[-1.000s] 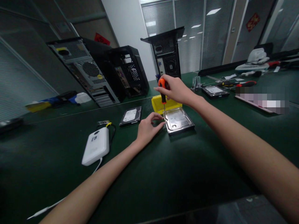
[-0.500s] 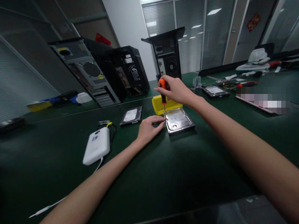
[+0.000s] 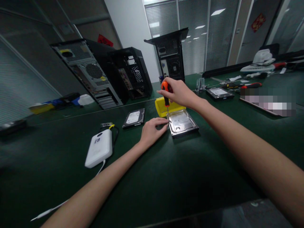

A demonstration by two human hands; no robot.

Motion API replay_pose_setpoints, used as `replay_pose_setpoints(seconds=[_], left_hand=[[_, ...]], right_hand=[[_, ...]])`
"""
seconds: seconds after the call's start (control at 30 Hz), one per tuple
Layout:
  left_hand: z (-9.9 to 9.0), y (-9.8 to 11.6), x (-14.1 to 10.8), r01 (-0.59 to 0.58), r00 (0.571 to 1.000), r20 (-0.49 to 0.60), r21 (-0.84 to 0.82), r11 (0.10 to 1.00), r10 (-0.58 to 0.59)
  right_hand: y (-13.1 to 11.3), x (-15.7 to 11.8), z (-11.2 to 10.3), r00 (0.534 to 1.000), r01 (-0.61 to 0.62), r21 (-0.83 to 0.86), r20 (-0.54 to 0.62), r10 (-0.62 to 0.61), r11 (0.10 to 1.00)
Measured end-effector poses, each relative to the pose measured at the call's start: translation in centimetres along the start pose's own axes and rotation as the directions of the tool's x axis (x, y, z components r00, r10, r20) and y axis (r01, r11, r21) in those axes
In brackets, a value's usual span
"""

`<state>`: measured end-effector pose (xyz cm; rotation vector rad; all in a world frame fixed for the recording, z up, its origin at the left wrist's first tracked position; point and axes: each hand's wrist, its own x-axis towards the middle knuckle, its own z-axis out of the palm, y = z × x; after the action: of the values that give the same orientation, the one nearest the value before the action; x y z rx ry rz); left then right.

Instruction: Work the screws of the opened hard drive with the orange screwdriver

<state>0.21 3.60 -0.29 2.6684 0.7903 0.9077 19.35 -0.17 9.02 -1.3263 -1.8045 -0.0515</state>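
Note:
A silver hard drive [image 3: 182, 123] lies flat on the dark green table, label side up. My right hand [image 3: 177, 90] is closed round the orange and black handle of a screwdriver [image 3: 166, 102]. Nearly upright, its shaft points down to the drive's left edge. My left hand [image 3: 153, 129] rests on the table at that edge, thumb and forefinger brought together against the drive beside the screwdriver's tip. What lies exactly between those fingertips is too small to make out. Just behind the drive sits an open yellow case [image 3: 161, 107], partly hidden by my right hand.
Other hard drives lie to the left [image 3: 134, 117] and the right [image 3: 218, 93]. A white power bank [image 3: 99, 148] with a cable is at left. Computer cases [image 3: 95, 72] stand behind, one more [image 3: 171, 60] at centre. Pliers [image 3: 249, 85] lie at right.
Both hands, the screwdriver and the hard drive keep practically the same positions. The whole view has shifted very slightly.

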Motion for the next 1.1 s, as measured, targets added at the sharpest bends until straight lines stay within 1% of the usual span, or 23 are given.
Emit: replay_pose_setpoints(seconds=[0.27, 0.5, 0.83, 1.1], left_hand=[[0.05, -0.02, 0.09, 0.012, 1.0, 0.0, 0.0, 1.0, -0.012], [0.09, 0.07, 0.17, 0.01, 1.0, -0.008, -0.02, 1.0, -0.01], [0.1, -0.13, 0.21, 0.02, 1.0, -0.007, -0.03, 0.999, -0.02], [0.22, -0.25, 0.28, -0.001, 1.0, -0.012, -0.035, 0.999, 0.001]], right_hand=[[-0.21, 0.03, 0.11, 1.0, 0.002, -0.008, 0.001, -0.002, 1.0], [-0.38, -0.02, 0.14, 1.0, 0.012, 0.021, 0.008, -0.012, 1.0], [-0.36, 0.0, 0.21, 1.0, 0.026, -0.001, -0.001, -0.026, 1.0], [-0.4, 0.1, 0.41, 1.0, 0.024, 0.023, 0.017, -0.024, 0.999]])
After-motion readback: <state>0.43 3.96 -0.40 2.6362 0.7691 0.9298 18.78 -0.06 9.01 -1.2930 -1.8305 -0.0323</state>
